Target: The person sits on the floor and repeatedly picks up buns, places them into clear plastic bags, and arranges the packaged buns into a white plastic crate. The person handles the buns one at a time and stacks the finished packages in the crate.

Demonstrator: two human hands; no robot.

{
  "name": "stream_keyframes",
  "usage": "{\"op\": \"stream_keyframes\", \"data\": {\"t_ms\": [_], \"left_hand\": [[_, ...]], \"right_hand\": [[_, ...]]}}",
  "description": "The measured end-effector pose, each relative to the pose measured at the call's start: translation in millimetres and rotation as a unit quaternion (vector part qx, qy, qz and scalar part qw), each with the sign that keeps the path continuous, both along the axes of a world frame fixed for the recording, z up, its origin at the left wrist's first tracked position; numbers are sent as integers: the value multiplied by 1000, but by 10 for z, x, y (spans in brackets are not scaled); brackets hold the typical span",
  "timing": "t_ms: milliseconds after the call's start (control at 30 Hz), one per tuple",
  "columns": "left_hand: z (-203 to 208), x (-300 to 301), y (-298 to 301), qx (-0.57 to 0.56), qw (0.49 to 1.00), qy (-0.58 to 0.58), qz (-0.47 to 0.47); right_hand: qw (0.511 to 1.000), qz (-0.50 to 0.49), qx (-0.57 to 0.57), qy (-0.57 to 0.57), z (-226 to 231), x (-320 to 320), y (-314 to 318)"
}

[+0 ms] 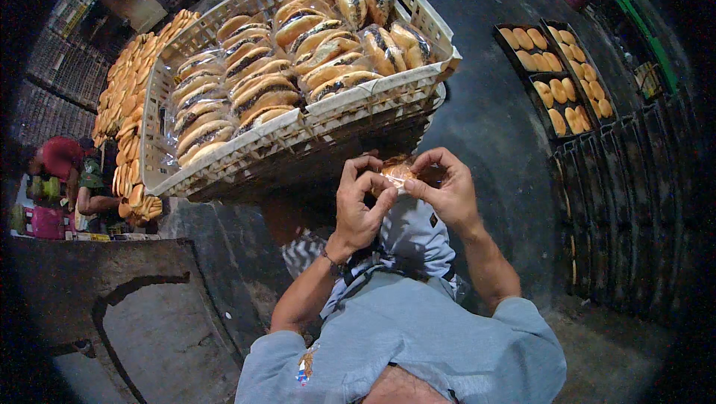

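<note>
Between my two hands is a small, shiny clear plastic packet [397, 170] with something orange-brown in it; I cannot make out exactly what. My left hand [360, 206] pinches its left side with thumb and fingers. On the other side, my right hand [447, 189] grips it the same way, thumb toward the middle. Just beyond my hands stands a cream plastic crate [377, 94], tilted in the view. Rows of wrapped buns [253, 91] with a dark filling are packed inside it, each in clear plastic.
At far left, a large heap of unwrapped buns [142, 76] lies near a person [63, 158] in red bending low. Black trays [552, 102] of buns rest on the right floor, near stacked dark trays [634, 195]. A dark-edged surface [149, 314] is at lower left.
</note>
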State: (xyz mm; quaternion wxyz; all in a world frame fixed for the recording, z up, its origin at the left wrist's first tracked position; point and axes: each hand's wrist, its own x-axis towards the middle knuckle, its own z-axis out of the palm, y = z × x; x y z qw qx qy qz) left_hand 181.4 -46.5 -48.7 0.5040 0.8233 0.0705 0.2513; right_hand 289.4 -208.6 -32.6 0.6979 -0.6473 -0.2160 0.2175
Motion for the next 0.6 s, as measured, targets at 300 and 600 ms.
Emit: {"op": "stream_keyframes", "data": {"t_ms": [300, 600], "left_hand": [[-415, 470, 59, -291, 954, -42, -60], [-435, 6, 510, -579, 812, 53, 47]], "right_hand": [[996, -4, 65, 66, -14, 87, 260], [949, -167, -203, 172, -2111, 1012, -804]]}}
